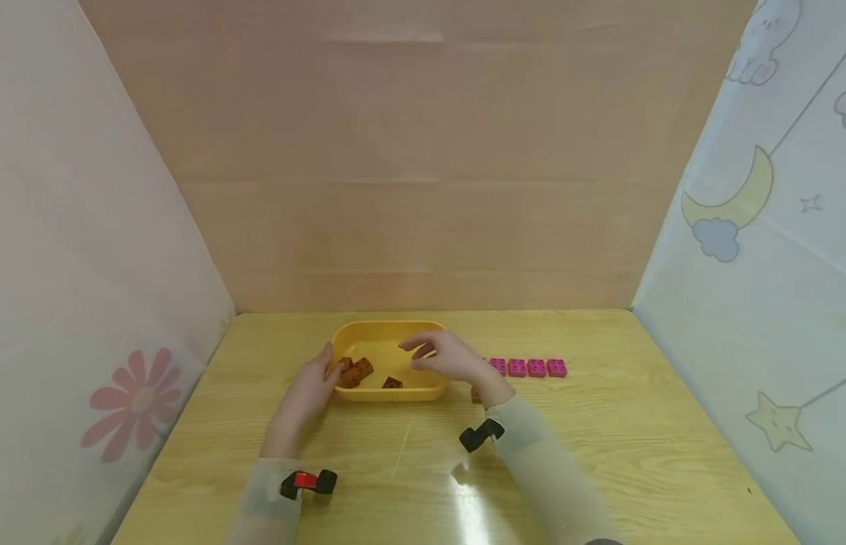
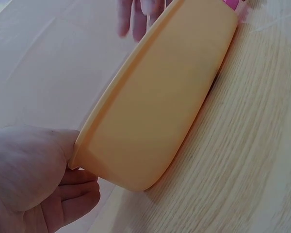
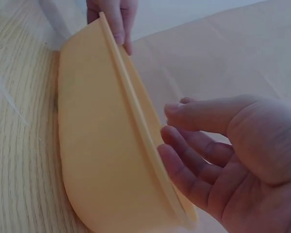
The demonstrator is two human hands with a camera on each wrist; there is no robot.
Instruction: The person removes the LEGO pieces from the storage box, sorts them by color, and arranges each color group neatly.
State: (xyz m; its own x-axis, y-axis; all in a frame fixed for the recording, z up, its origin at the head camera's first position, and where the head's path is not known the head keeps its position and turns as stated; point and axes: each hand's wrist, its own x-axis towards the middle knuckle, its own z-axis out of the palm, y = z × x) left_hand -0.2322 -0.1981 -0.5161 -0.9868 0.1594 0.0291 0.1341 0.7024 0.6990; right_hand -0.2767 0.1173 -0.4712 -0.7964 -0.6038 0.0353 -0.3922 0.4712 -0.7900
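Note:
A yellow plastic basin (image 1: 394,394) stands on the table. Inside it, toward the left end, lie several orange-brown toy bricks (image 1: 354,372), and a darker brown brick (image 1: 391,383) lies by the front wall. My left hand (image 1: 312,384) grips the basin's left rim; in the left wrist view its thumb hooks over the edge while the fingers bend underneath outside. Over the basin's right end hovers my right hand (image 1: 450,357), its fingers loosely bent and apart. The right wrist view shows nothing between that thumb and those fingers (image 3: 191,170).
To the right of the basin runs a straight row of magenta toy bricks (image 1: 527,368), its left end hidden behind my right hand. A brown brick (image 1: 476,393) peeks out beside the right wrist. Draped walls (image 1: 423,189) enclose the wooden table (image 1: 395,469) at back and sides.

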